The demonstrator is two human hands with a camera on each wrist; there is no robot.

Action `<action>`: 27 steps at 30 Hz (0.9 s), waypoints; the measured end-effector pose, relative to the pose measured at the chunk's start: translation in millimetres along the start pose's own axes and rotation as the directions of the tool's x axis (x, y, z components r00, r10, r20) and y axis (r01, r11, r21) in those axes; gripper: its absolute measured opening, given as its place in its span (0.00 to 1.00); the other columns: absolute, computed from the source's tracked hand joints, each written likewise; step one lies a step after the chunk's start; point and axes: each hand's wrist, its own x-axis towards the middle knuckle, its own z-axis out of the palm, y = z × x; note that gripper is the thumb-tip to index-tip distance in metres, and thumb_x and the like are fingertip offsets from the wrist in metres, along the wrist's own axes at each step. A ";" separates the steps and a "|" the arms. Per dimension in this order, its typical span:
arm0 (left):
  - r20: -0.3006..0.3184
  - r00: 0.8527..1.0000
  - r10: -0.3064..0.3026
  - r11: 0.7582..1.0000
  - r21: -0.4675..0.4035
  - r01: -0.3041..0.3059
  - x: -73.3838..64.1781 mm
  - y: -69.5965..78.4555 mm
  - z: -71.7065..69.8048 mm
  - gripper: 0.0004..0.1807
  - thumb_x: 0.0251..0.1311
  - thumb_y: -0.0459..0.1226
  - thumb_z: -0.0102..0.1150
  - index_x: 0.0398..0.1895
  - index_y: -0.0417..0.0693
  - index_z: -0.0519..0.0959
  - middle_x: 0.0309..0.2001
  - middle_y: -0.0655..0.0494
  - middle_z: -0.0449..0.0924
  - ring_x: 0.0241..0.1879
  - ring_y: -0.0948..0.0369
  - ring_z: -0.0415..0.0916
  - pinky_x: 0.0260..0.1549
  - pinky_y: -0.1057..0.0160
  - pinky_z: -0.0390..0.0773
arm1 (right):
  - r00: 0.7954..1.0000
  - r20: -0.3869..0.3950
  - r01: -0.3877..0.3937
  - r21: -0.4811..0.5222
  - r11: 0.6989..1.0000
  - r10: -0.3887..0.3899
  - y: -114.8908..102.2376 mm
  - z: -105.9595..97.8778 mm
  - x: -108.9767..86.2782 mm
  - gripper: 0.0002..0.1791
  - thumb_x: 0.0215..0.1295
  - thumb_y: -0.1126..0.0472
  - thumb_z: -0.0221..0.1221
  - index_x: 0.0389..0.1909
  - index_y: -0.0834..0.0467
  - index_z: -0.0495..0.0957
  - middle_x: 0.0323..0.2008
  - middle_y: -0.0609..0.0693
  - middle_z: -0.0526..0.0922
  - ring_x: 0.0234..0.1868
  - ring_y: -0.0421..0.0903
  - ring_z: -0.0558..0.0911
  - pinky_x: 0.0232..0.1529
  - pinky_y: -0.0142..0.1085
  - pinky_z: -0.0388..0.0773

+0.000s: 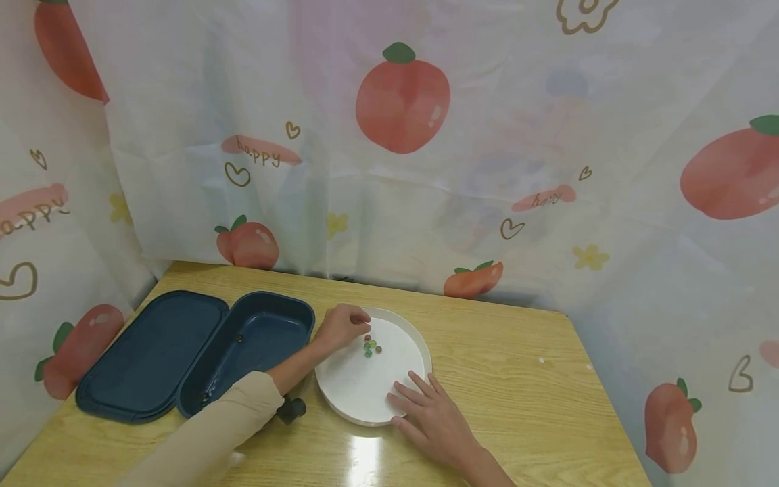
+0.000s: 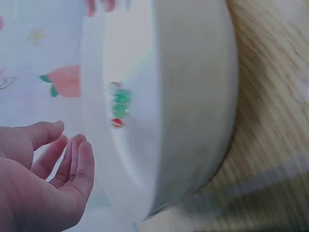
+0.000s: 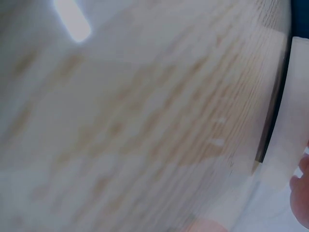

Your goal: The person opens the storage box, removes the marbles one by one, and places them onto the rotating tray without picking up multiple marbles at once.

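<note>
Several red fruit prints & "happy" patches cover the white curtain (image 1: 426, 223) hung behind and beside your counter (image 1: 505, 379). Counter's wood-grain, lt yellow, w/ a glare patch near your edge.

On its L side you've got a flat navy lid (image 1: 155, 355), and just to the R of it a deeper navy box (image 1: 270, 331), approx same length. Your round white tray (image 1: 347, 399), low-walled, sits R of the box, near mid-counter.

Your R hand (image 1: 432, 416) is at the tray's near R side, fingers spread, tips over the rim & floor. Your L hand (image 1: 342, 328) is over the tray's far L rim: fingers loosely curved, thumb apart from the fingertips per the L wrist view, nothing visible b/w them. A small blk device (image 1: 291, 410) sits by that arm's cuff.

Smallest last: glass marbles (image 1: 373, 344), green, reddish & brownish, lie clustered on the tray floor, a bit far of center, just beside your L fingertips. A couple of tiny round items (image 1: 239, 339) lie in the box, too small to ID.
</note>
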 end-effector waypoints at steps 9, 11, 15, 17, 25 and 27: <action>-0.020 0.999 0.040 0.993 -0.115 -0.042 -18.6 8.5 -33.8 0.11 0.61 0.33 0.68 0.46 0.41 0.86 0.37 0.54 0.85 0.41 0.56 0.82 0.40 0.57 0.82 | 1.000 -0.009 0.011 -0.006 1.000 -0.011 1.0 1.3 -0.3 0.20 0.70 0.44 0.58 0.57 0.47 0.83 0.60 0.44 0.80 0.67 0.54 0.71 0.65 0.59 0.62; -0.034 0.999 0.029 0.991 -0.128 -0.033 -24.1 7.5 -43.4 0.13 0.61 0.34 0.68 0.48 0.40 0.85 0.39 0.53 0.85 0.42 0.55 0.83 0.42 0.56 0.82 | 1.000 -0.011 0.011 -0.002 1.000 -0.011 0.9 1.3 -0.2 0.20 0.71 0.44 0.58 0.57 0.47 0.83 0.60 0.45 0.80 0.67 0.54 0.71 0.65 0.59 0.62; -0.083 0.996 0.013 0.992 -0.127 -0.024 -35.5 -0.6 -65.3 0.15 0.62 0.34 0.67 0.51 0.38 0.84 0.43 0.50 0.85 0.44 0.53 0.83 0.43 0.54 0.82 | 1.000 -0.020 0.015 0.003 1.000 -0.015 0.8 1.8 -0.1 0.20 0.70 0.45 0.59 0.57 0.47 0.83 0.59 0.45 0.81 0.67 0.55 0.72 0.65 0.60 0.63; -0.113 0.994 0.007 0.992 -0.125 -0.021 -41.6 -7.8 -77.0 0.15 0.62 0.35 0.67 0.51 0.39 0.83 0.43 0.49 0.86 0.44 0.52 0.83 0.43 0.53 0.82 | 1.000 -0.022 0.015 0.002 1.000 -0.015 1.0 2.5 -0.2 0.20 0.70 0.45 0.59 0.57 0.47 0.83 0.59 0.45 0.81 0.67 0.54 0.72 0.65 0.60 0.63; -0.202 0.979 -0.023 0.995 -0.101 0.002 -73.1 -42.3 -115.1 0.21 0.64 0.38 0.66 0.56 0.35 0.80 0.49 0.41 0.83 0.49 0.46 0.81 0.46 0.49 0.80 | 1.000 -0.023 0.011 0.003 1.000 -0.011 0.5 2.8 -0.6 0.20 0.70 0.44 0.59 0.57 0.47 0.83 0.60 0.45 0.80 0.68 0.54 0.71 0.66 0.59 0.61; -0.215 0.976 -0.033 0.995 -0.098 0.012 -80.8 -49.5 -121.3 0.22 0.65 0.38 0.66 0.58 0.34 0.79 0.51 0.39 0.82 0.50 0.45 0.80 0.47 0.48 0.80 | 1.000 -0.024 0.012 0.005 1.000 -0.012 0.4 2.7 -0.4 0.20 0.70 0.45 0.59 0.57 0.47 0.83 0.60 0.45 0.80 0.68 0.54 0.71 0.66 0.59 0.61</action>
